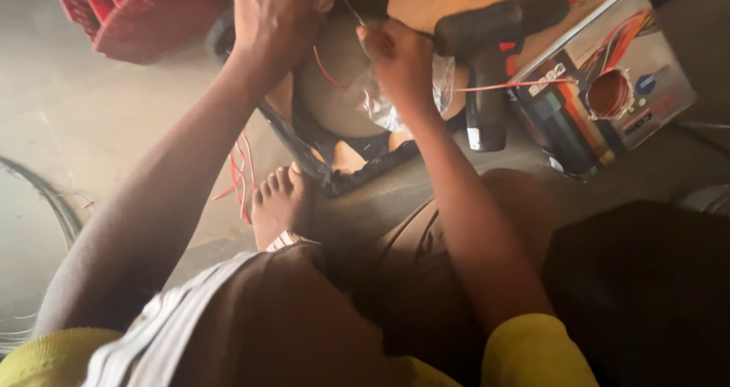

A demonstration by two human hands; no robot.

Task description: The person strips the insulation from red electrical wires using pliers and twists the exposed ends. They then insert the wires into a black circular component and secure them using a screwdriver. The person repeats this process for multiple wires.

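Both hands [277, 14] [399, 56] pinch a thin rod [351, 8], seemingly angled up-left.

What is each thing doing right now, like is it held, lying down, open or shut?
Left hand: closed, gripping something at the top edge.
Right hand: closed, pinching a thin red wire.
Black and red power drill: lying on the floor, unheld.
Printed cardboard box: lying flat, shut.
Red plastic basket: tipped over.

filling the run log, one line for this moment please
left hand: closed, raised | right hand: pinching thin red wire | cordless drill: on floor, untouched
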